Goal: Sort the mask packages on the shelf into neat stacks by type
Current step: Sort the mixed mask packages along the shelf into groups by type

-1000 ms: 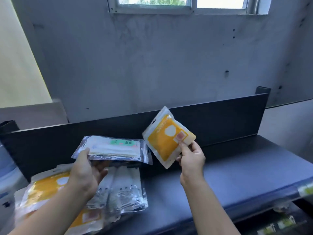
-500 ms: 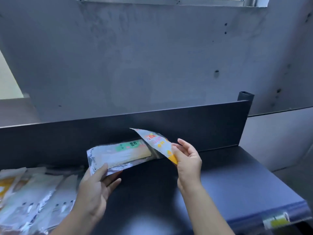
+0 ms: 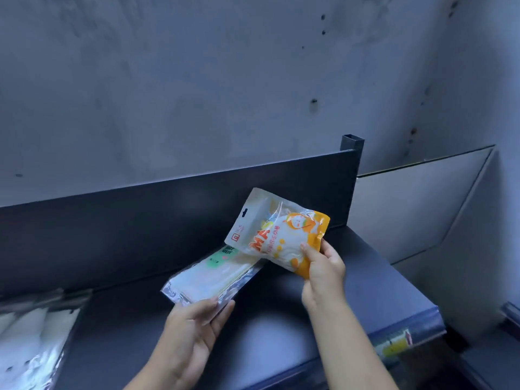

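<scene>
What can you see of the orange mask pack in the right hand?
The orange pack is a glossy plastic pouch, white toward its top with a hang hole and a small red logo, orange at the bottom, with orange "MAS" lettering and a cartoon figure. It looks sealed and puffy. The right hand pinches its lower edge, holding it tilted above the shelf. Its lower left corner overlaps the green-labelled pack; contact is unclear.

Head cam, single view: looks fwd/down, close over dark shelf [image 3: 281, 327], wall behind.

Both forearms are bare to each hand, left hand [image 3: 194, 327] and right hand [image 3: 323, 266], without sleeves or jewellery.
</scene>
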### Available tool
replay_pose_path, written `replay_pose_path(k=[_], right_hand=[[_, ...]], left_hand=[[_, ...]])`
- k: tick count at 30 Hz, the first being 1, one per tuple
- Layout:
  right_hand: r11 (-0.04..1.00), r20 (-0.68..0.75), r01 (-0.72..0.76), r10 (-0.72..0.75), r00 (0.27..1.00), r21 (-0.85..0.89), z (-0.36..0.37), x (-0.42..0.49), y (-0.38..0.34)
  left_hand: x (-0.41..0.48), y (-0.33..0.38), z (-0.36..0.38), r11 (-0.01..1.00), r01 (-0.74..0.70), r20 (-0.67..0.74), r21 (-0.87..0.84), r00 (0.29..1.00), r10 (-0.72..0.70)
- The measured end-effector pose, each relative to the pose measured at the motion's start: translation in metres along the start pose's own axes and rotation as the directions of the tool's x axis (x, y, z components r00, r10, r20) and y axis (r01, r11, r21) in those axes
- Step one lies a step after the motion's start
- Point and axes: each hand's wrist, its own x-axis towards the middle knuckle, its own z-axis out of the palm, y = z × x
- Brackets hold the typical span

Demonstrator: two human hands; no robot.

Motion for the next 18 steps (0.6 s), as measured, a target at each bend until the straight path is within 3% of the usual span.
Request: replay_pose_path(k=[6, 14, 18], right_hand=[[1.0, -0.096, 0.017, -0.015, 0.995, 0.024, -0.053, 0.056, -0.039], [0.999, -0.13, -0.034, 0.031, 0.991, -0.017, -0.11, 0.102, -0.09], [0.993, -0.091, -0.065, 0.056, 0.994, -0.096, -0.123, 0.104, -0.097]], left_hand=[[0.012, -0.066, 0.065, 1.0, -0.008, -0.034, -0.002, 0.999, 0.008], [0.019, -0.165, 0.15, 0.977, -0.168, -0.389, -0.132, 0.915, 0.105], [0.025, -0.19, 0.173, 0.953, -0.171, -0.436, -0.249, 0.899, 0.047]])
